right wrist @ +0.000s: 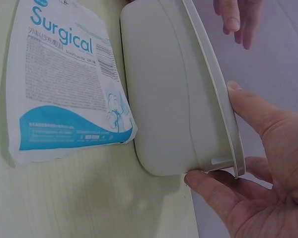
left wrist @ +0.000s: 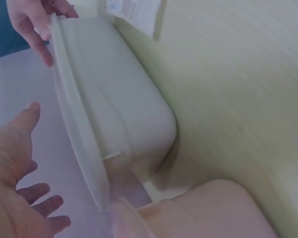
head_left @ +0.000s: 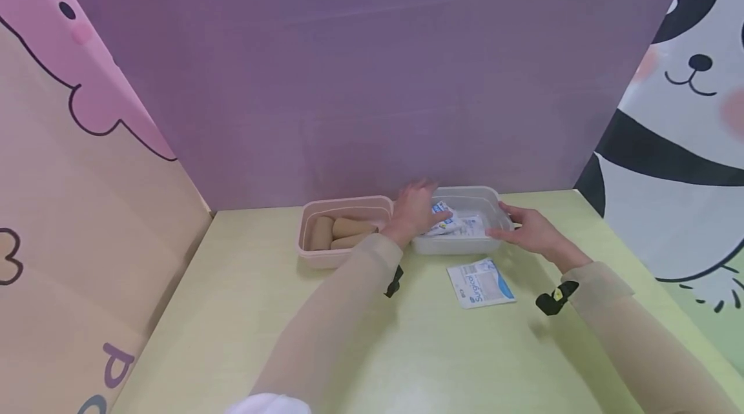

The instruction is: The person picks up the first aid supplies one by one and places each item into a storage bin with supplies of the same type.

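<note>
A white plastic container [head_left: 456, 246] stands at the back of the table with several small printed packets [head_left: 444, 223] inside. My right hand [head_left: 536, 230] grips its right end, thumb at the rim and fingers around the corner, as the right wrist view also shows. Above the container's left end hovers my left hand [head_left: 411, 210]; in the left wrist view its fingers are spread, apart from the wall and holding nothing. A flat white and blue packet marked "Surgical" [head_left: 481, 283] lies on the table in front of the container.
Left of the white container, close beside it, is a pink container [head_left: 318, 260] holding several beige rolls [head_left: 321, 233]. A purple panel [head_left: 372, 78] rises directly behind both. Printed side panels flank the pale yellow table [head_left: 232, 336].
</note>
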The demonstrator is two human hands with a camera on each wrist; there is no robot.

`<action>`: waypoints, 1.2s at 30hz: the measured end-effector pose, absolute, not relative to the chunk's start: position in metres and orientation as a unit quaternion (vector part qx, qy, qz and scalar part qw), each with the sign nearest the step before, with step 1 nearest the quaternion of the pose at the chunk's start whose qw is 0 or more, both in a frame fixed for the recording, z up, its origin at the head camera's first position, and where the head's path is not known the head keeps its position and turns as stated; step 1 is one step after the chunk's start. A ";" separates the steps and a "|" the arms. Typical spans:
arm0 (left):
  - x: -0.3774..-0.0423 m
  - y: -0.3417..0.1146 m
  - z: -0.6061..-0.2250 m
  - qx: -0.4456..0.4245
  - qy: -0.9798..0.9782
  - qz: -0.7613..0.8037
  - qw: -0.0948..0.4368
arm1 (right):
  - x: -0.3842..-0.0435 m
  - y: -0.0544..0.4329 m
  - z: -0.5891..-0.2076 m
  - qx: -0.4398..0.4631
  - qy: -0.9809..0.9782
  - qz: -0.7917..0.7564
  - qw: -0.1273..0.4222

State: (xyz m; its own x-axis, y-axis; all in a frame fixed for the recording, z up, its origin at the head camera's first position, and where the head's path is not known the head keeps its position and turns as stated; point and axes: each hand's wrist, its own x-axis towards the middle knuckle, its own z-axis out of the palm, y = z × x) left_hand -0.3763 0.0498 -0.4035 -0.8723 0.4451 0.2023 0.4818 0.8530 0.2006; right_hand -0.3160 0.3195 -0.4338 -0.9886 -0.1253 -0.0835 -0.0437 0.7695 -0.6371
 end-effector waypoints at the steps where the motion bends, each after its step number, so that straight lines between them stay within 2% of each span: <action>1: -0.375 0.050 -0.402 -0.244 -0.959 -0.123 0.078 | -0.316 0.320 -0.433 -0.045 0.939 -0.336 0.060; 16: -0.335 0.060 -0.382 -0.309 -0.928 -0.175 0.111 | -0.319 0.324 -0.434 -0.052 0.939 -0.335 0.056; 22: -0.313 0.073 -0.400 -0.376 -0.906 -0.149 0.127 | -0.318 0.322 -0.437 -0.055 0.940 -0.332 0.052; 27: -0.297 0.080 -0.424 -0.431 -0.888 -0.131 0.092 | -0.317 0.322 -0.435 -0.062 0.943 -0.326 0.043; 30: -0.293 0.083 -0.437 -0.440 -0.888 -0.118 0.071 | -0.318 0.323 -0.435 -0.061 0.943 -0.326 0.041; 36: -0.290 0.085 -0.453 -0.438 -0.892 -0.089 0.065 | -0.320 0.323 -0.438 -0.056 0.941 -0.329 0.051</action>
